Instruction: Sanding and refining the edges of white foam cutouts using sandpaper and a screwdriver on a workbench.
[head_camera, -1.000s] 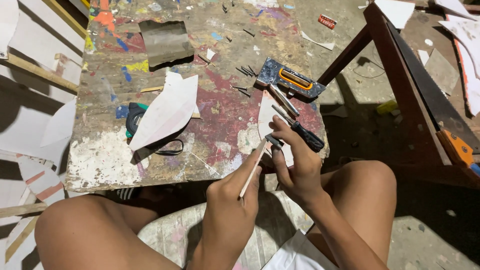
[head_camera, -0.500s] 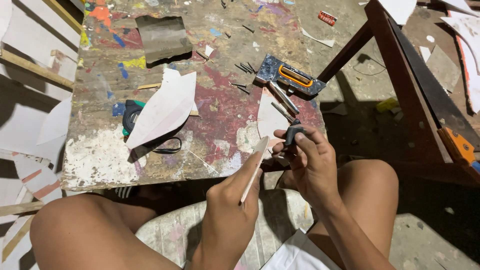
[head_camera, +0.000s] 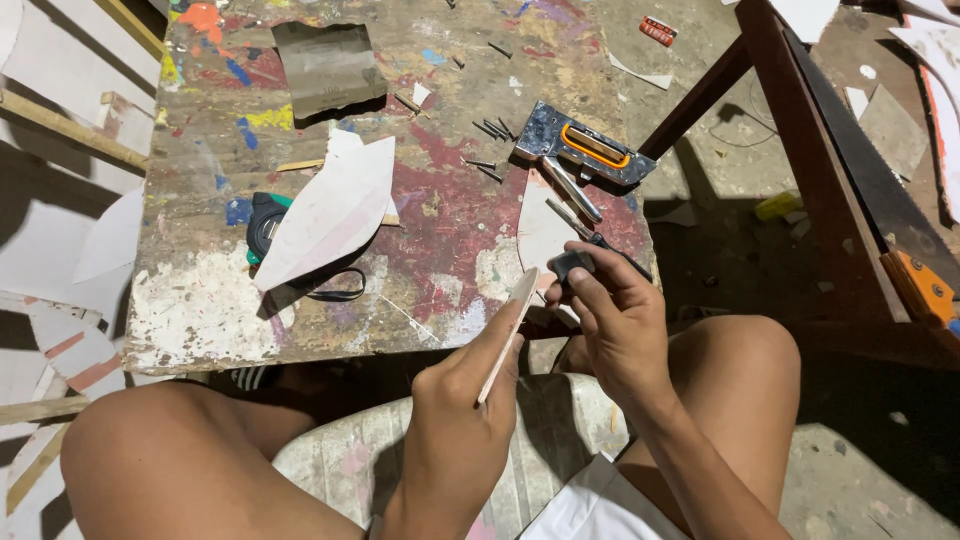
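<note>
My left hand (head_camera: 462, 400) holds a thin flat pale piece (head_camera: 508, 332) edge-on, near the front edge of the paint-stained wooden table (head_camera: 430, 215). My right hand (head_camera: 615, 315) grips a black-handled cutter (head_camera: 580, 258), its tip right beside the top of the pale piece. A grey staple gun with an orange handle (head_camera: 580, 150) lies just beyond my right hand. A white curved cut-out (head_camera: 540, 228) lies under the cutter's far end.
A larger white leaf-shaped cut-out (head_camera: 330, 212) rests on a black and green tape measure (head_camera: 265, 220). Sandpaper (head_camera: 328, 62) and loose nails (head_camera: 490, 128) lie farther back. A dark wooden frame (head_camera: 800, 130) and a saw with an orange handle (head_camera: 925, 285) stand at the right.
My right hand has drawn the cutter in closer to the pale piece and lowered it slightly. My left hand has kept the piece nearly still.
</note>
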